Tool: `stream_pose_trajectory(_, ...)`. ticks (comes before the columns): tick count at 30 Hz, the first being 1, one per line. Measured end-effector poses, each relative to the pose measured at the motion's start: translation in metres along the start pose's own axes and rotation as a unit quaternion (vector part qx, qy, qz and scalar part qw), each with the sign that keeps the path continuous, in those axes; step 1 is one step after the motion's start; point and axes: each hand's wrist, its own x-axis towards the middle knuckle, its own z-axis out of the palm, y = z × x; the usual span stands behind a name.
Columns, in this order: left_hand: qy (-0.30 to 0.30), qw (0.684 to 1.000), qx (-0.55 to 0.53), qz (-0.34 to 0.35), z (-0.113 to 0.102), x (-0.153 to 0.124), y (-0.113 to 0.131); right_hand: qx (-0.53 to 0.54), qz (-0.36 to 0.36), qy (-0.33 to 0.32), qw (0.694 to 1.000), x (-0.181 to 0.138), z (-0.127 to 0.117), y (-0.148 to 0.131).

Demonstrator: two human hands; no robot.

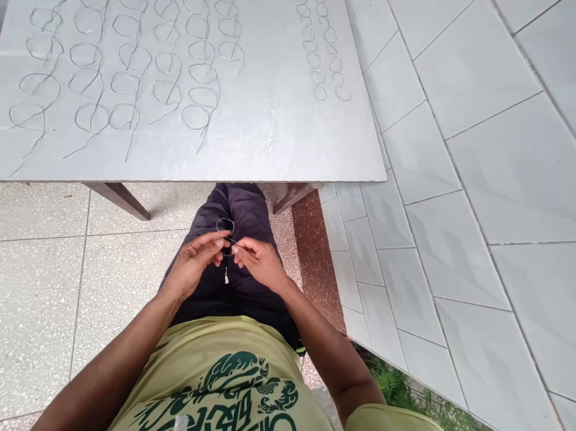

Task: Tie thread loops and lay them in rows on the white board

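My left hand (195, 262) and my right hand (260, 260) meet over my lap, both pinching a thin dark wire loop (225, 225) that stands up between the fingertips. The fingers of each hand are closed on the wire near where its ends cross. Below them are my dark trousers (242, 209) and my green printed shirt (219, 387). In front of me lies a grey board (274, 130) carrying several finished wire loops (126, 56) with tails, laid out in rows, plus two rows of smaller loops (322, 48) at its right.
The board rests on wooden legs (120, 199) over a speckled floor (25, 277). A white tiled wall or ledge (465, 187) runs along the right, with a reddish strip (319, 263) at its base and some grass (395, 384) low right.
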Motion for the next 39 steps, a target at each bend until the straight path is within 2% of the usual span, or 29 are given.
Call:
stream_pose_trajectory(5, -0.006, 0.999, -0.053, -0.005, 0.002, 0.004, 0.011, -0.012, -0.015, -0.018, 1.000, -0.003, -0.003, -0.008)
stream_pose_trajectory(13, -0.058, 0.995, -0.079, 0.017, 0.004, 0.007, 0.015, 0.090, 0.013, -0.036, 0.995, -0.014, -0.004, -0.015)
stream_pose_trajectory(18, -0.078, 0.993, -0.059, 0.059, 0.005, -0.001, 0.013, 0.184, 0.049, -0.033, 0.981, -0.018, -0.003, -0.019)
stream_pose_trajectory(20, -0.084, 0.992, -0.052, 0.077, 0.004, -0.004, 0.013, 0.190, 0.049, -0.036, 0.980, -0.020, -0.003, -0.021)
stream_pose_trajectory(22, -0.088, 0.991, -0.056, 0.083, 0.004, -0.006, 0.015, 0.145, 0.028, -0.037, 0.988, -0.022, -0.004, -0.024)
stream_pose_trajectory(25, -0.090, 0.990, -0.080, 0.070, 0.004, -0.009, 0.020, 0.011, -0.029, -0.010, 0.999, -0.024, -0.008, -0.029)
stream_pose_trajectory(27, -0.094, 0.989, -0.095, 0.056, 0.005, -0.010, 0.025, -0.057, -0.067, 0.004, 0.996, -0.024, -0.011, -0.033)
stream_pose_trajectory(30, -0.094, 0.989, -0.105, 0.039, 0.005, -0.009, 0.031, -0.093, -0.099, 0.003, 0.991, -0.021, -0.019, -0.041)
stream_pose_trajectory(34, -0.044, 0.996, -0.067, 0.025, -0.002, -0.004, 0.028, -0.119, -0.117, 0.015, 0.986, -0.015, -0.035, -0.052)
stream_pose_trajectory(39, 0.047, 0.994, 0.102, 0.008, -0.030, 0.012, -0.001, -0.154, -0.134, 0.060, 0.977, 0.005, -0.079, -0.064)
